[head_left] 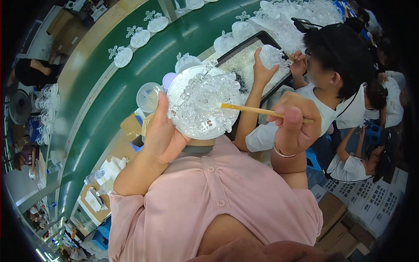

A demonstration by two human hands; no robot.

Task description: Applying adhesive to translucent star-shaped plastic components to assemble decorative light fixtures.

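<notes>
My left hand (163, 135) grips the rim of a round white base (185, 83) covered with clear, ice-like plastic pieces (205, 102), a cross-like shape among them. The base is tilted up toward me. In my right hand (297, 120) is a thin wooden paintbrush (248, 109), pinched between thumb and fingers. Its yellowish tip points left and meets the clear pieces, or hovers just over them; I cannot tell which. Behind the base, a clear plastic cup (149, 97) with pale contents stands near my left fingertips, beside a small lilac lid (169, 80).
A green conveyor belt (102, 102) curves past on the left, with several similar clear ornaments (139, 38) along its edge. At the right, a co-worker (323, 83) holds another ornament above a black tray (244, 48) of clear granules. Cardboard boxes (366, 201) stand at lower right.
</notes>
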